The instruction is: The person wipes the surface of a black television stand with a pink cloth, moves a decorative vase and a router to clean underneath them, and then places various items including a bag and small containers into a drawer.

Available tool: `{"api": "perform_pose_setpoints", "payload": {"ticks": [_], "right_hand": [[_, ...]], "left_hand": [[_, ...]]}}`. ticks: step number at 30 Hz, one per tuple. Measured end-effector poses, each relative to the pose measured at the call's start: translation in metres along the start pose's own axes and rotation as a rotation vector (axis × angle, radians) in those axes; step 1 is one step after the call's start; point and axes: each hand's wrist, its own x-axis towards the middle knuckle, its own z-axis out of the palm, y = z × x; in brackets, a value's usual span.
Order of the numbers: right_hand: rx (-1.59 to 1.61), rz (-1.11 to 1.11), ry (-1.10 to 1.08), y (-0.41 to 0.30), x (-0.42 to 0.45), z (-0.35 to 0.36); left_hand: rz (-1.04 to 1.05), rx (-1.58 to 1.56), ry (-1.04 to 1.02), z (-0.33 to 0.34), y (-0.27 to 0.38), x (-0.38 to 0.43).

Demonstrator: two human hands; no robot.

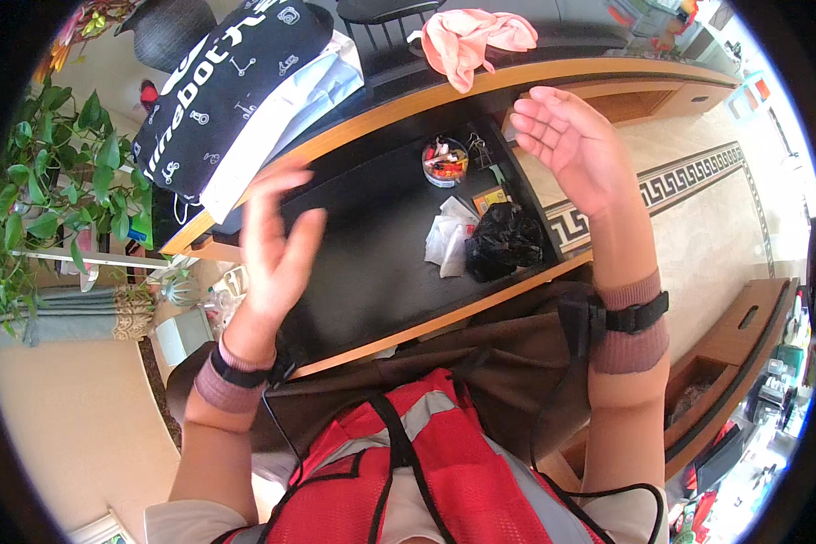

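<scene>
Over the left part of an open black drawer (374,224) is my left hand (275,245), blurred, fingers apart, holding nothing. Near it a black printed fabric item (224,88) lies on a white paper bag (292,115) on the desk. My right hand (571,146) is raised beyond the drawer's right side, palm showing, with nothing in it. A pink cloth (469,41) lies at the desk edge, up and left of that hand. Inside the drawer are a round tub of small items (445,162), a binder clip (477,144), white packets (449,238) and a black plastic bag (506,241).
A wooden desk edge (394,109) curves behind the drawer. Leafy plants (54,177) hang at the left, and a black stool (387,10) stands beyond the desk. At the right is wooden furniture with an open compartment (700,381). Cables run from both wrist straps.
</scene>
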Motion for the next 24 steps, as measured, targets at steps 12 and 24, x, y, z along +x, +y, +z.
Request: {"api": "perform_pose_setpoints", "payload": {"ticks": [12, 24], "right_hand": [[0.028, 0.044, 0.15, 0.003, 0.017, -0.026], [-0.147, 0.082, 0.239, 0.011, 0.021, -0.049]], "left_hand": [[-0.024, 0.065, -1.173, 0.223, -0.07, -0.001], [-0.525, -0.268, -1.168, 0.214, -0.115, 0.026]]}}
